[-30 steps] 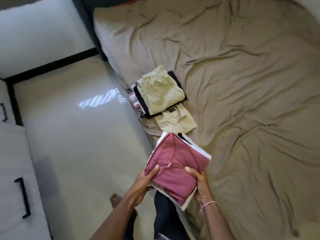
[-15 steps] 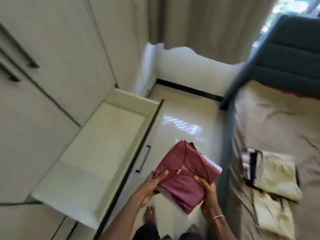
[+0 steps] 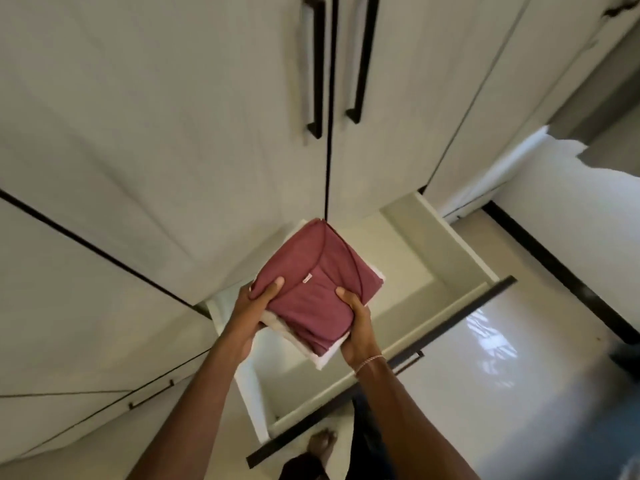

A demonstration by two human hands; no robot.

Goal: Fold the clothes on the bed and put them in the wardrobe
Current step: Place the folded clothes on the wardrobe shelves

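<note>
Folded clothes, tag unreadable, gripped by left hand and right hand above drawer.

White wardrobe doors fill the upper and left field, each fitted with a vertical black bar handle. One lower drawer stands pulled out above a glossy pale floor. A bright patch of reflected light lies on the floor. A black skirting strip borders the white wall at right.

left hand, right hand, both gripping
</note>
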